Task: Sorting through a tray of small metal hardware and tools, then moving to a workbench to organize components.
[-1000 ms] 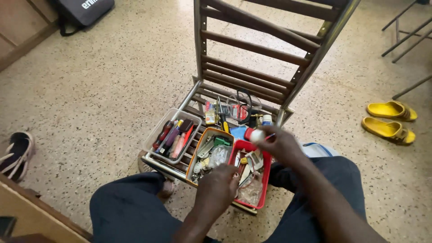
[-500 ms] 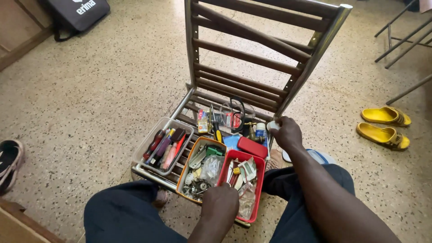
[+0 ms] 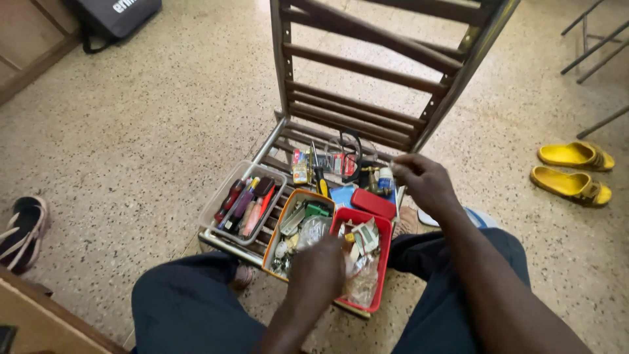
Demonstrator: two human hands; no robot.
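The left hand has dropped over the red plastic tray (grip hidden, cannot tell). The right hand has moved back beside the small white bottle, fingers pinched, nothing visibly held.

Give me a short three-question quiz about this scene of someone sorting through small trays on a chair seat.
1. True or false: the yellow sandals lie on the floor right of the chair.
2. Which tray is the left hand over: clear, orange or red?
3. Name what holds the pens and markers.

Key
1. True.
2. It hangs over the edge where the orange tray meets the red tray.
3. The clear tray, on the left. The right hand is at the seat's far right, by a small bottle.
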